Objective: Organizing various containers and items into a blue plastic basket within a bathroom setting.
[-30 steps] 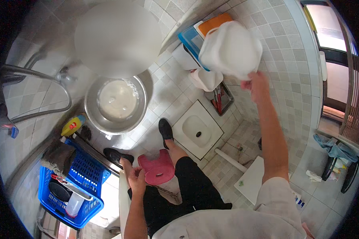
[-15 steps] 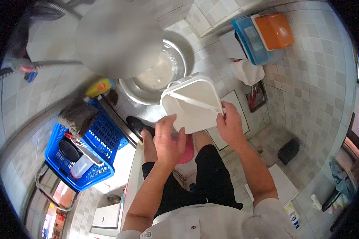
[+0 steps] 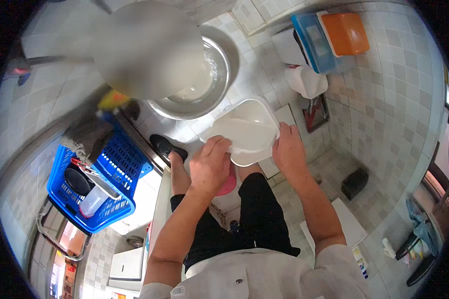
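Observation:
A white rounded-square plastic container [image 3: 252, 158] is held tilted in front of me, its opening facing up toward me. My right hand [image 3: 288, 152] grips its right rim, thumb and fingers closed on the edge. Closed at the lower left is my left hand [image 3: 210, 164], its fingertips pinching a pale flat panel [image 3: 242, 135] that lies slanted across the container's opening. Whether this panel is loose or joined to the container I cannot tell. Beyond the container stands a round metal basin [image 3: 218, 82] with cloudy water, partly hidden by a large blurred grey round shape [image 3: 149, 50].
At the left is a blue basket [image 3: 122, 187] holding a black pan and a clear box, with a grey towel [image 3: 87, 139] over its edge. Blue and orange tubs [image 3: 346, 35] stand back right, near a white jug [image 3: 307, 82]. Something pink [image 3: 228, 183] sits below me.
My left hand has moved from open beside the container to pinching the pale panel, which now lies broader across the opening. The container has shifted slightly; my right hand keeps its rim.

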Demonstrator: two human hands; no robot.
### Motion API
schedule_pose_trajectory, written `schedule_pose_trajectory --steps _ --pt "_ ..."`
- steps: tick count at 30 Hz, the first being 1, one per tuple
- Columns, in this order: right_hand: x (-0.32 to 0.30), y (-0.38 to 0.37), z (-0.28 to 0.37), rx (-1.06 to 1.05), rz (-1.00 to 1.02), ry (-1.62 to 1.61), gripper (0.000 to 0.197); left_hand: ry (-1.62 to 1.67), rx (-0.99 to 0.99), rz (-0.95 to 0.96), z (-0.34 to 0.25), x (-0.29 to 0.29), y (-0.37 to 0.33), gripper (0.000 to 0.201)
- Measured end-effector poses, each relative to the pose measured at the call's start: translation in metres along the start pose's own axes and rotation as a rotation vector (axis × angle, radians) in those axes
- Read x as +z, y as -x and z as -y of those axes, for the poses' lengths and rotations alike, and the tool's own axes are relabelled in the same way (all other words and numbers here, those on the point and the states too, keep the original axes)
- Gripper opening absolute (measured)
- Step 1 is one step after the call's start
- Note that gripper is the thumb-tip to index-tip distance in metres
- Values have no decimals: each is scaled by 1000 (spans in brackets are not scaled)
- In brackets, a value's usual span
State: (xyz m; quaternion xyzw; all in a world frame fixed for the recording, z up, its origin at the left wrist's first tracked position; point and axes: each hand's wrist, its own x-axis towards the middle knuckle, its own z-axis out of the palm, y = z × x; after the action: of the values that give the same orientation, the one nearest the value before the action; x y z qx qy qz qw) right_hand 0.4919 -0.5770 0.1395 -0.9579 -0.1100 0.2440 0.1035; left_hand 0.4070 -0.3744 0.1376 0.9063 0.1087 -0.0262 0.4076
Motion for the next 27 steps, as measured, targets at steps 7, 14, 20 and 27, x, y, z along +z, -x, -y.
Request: schedule_pose_trajectory --steps 7,14,20,27 --pt "18 7 -111 370 435 357 29 769 -576 -170 32 28 54 12" --pt "40 51 -215 651 871 542 39 858 -686 -101 47 35 68 10" --pt "35 86 -247 788 1051 574 41 785 -743 -76 47 37 66 10" --pt "27 109 -273 854 946 548 40 788 -687 -82 49 45 67 13"
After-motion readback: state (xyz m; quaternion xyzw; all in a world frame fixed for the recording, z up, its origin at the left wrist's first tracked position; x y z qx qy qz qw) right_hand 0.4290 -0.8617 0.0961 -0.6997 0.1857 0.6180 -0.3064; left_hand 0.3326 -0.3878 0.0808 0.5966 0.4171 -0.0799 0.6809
